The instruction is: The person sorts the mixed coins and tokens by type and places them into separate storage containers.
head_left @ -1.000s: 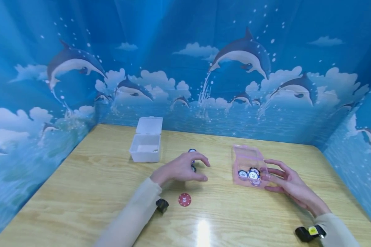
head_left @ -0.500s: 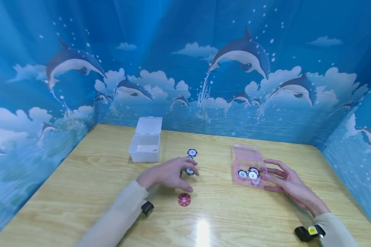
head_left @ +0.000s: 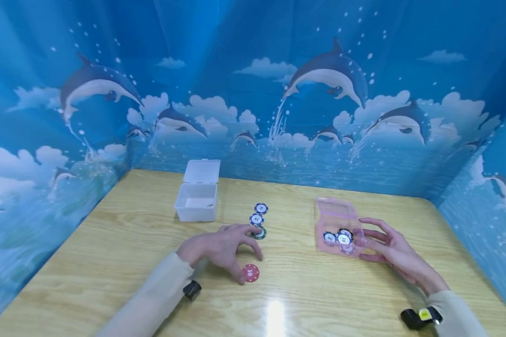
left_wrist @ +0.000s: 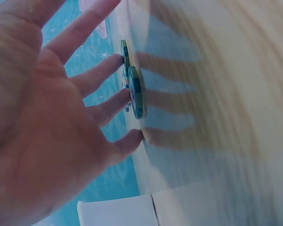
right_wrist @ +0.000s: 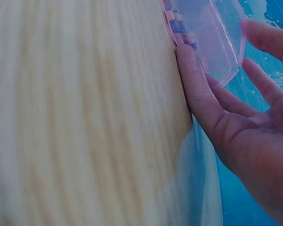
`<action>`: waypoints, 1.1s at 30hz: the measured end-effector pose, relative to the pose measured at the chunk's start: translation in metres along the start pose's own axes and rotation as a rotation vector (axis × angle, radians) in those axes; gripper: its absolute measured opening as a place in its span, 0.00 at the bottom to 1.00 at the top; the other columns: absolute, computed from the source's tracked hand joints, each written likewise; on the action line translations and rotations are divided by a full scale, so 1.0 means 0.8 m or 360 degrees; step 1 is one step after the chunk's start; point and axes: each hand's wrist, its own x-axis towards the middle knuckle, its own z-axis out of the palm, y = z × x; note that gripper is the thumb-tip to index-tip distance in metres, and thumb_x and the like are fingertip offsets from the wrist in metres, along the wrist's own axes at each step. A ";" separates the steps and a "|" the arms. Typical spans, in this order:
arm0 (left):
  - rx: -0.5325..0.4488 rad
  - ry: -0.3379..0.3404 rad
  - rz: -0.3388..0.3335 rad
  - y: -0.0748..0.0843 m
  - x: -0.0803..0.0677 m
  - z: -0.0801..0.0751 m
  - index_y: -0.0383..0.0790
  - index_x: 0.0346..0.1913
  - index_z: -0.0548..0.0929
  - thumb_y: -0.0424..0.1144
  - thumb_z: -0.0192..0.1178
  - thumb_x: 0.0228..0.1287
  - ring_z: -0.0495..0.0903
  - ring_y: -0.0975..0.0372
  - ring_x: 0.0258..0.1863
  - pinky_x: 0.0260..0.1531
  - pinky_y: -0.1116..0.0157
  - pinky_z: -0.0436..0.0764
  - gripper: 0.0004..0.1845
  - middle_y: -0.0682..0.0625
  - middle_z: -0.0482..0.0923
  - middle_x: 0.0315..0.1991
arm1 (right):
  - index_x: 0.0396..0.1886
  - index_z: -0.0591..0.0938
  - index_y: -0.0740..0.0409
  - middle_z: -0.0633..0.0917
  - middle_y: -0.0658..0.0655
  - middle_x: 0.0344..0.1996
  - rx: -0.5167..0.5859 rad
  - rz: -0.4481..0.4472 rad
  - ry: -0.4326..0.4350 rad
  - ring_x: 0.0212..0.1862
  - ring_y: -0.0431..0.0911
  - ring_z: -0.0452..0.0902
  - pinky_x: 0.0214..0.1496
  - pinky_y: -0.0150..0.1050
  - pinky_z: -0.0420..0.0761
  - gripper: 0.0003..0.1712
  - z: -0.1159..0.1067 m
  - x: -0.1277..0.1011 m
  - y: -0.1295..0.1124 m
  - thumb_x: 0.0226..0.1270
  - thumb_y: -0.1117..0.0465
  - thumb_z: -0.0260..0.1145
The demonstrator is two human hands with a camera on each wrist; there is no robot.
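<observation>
Thumb-side of the spread left hand [head_left: 224, 249], a red poker chip [head_left: 251, 273]: pickup stage, apparently, calling for a pinch (right hand [head_left: 391, 252], fingers parted, touches the pink hinged box [head_left: 323, 248]).

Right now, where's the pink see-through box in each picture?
Head: the pink see-through box is right of centre, beside the right hand.
Left wrist: probably the pink patch at the top, left of centre.
Right wrist: upper right, cut off by the top edge.
Shared landmark: the wood-grain table.

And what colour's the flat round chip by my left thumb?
The round chip is red with pale dots, clearest in the head view.
</observation>
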 end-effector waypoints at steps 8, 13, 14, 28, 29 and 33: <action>0.0002 0.0002 0.0039 -0.002 0.000 0.001 0.70 0.40 0.86 0.46 0.80 0.45 0.45 0.51 0.83 0.79 0.39 0.45 0.19 0.57 0.52 0.82 | 0.78 0.59 0.50 0.77 0.49 0.60 -0.0024 -0.0012 -0.0007 0.54 0.40 0.84 0.53 0.46 0.89 0.34 -0.003 0.000 0.000 0.79 0.62 0.59; 0.0008 0.0007 0.0018 0.001 0.001 0.001 0.71 0.37 0.85 0.46 0.80 0.44 0.46 0.50 0.82 0.78 0.38 0.47 0.18 0.57 0.52 0.82 | 0.78 0.59 0.49 0.76 0.50 0.60 -0.0036 -0.0004 -0.0005 0.54 0.40 0.84 0.53 0.46 0.89 0.34 -0.003 0.000 0.000 0.79 0.62 0.59; 0.0008 0.0009 0.0005 0.002 0.001 0.001 0.71 0.37 0.85 0.46 0.80 0.44 0.46 0.49 0.82 0.78 0.38 0.48 0.19 0.57 0.53 0.81 | 0.78 0.59 0.49 0.76 0.50 0.60 -0.0038 0.0000 -0.0003 0.54 0.40 0.84 0.53 0.46 0.89 0.34 -0.002 0.000 0.000 0.79 0.62 0.59; -0.0062 0.0010 -0.0044 0.007 0.004 0.003 0.64 0.36 0.79 0.42 0.81 0.44 0.70 0.64 0.52 0.60 0.51 0.69 0.21 0.61 0.73 0.49 | 0.78 0.59 0.49 0.76 0.50 0.60 -0.0023 0.0001 -0.0004 0.54 0.40 0.84 0.53 0.46 0.89 0.33 -0.002 0.000 0.001 0.79 0.62 0.60; -0.0108 -0.0008 -0.0042 0.007 0.004 0.003 0.62 0.37 0.79 0.40 0.80 0.45 0.72 0.64 0.49 0.59 0.54 0.72 0.21 0.61 0.75 0.46 | 0.78 0.59 0.49 0.76 0.50 0.60 -0.0022 -0.0001 -0.0004 0.54 0.40 0.84 0.53 0.47 0.89 0.34 -0.002 0.000 0.001 0.79 0.62 0.60; -0.0273 -0.0063 -0.0018 0.006 0.004 0.001 0.56 0.39 0.80 0.35 0.79 0.47 0.76 0.64 0.40 0.45 0.66 0.79 0.21 0.58 0.79 0.38 | 0.78 0.59 0.49 0.76 0.52 0.61 -0.0026 -0.0003 -0.0004 0.54 0.40 0.85 0.53 0.46 0.89 0.34 -0.002 0.000 0.001 0.78 0.62 0.60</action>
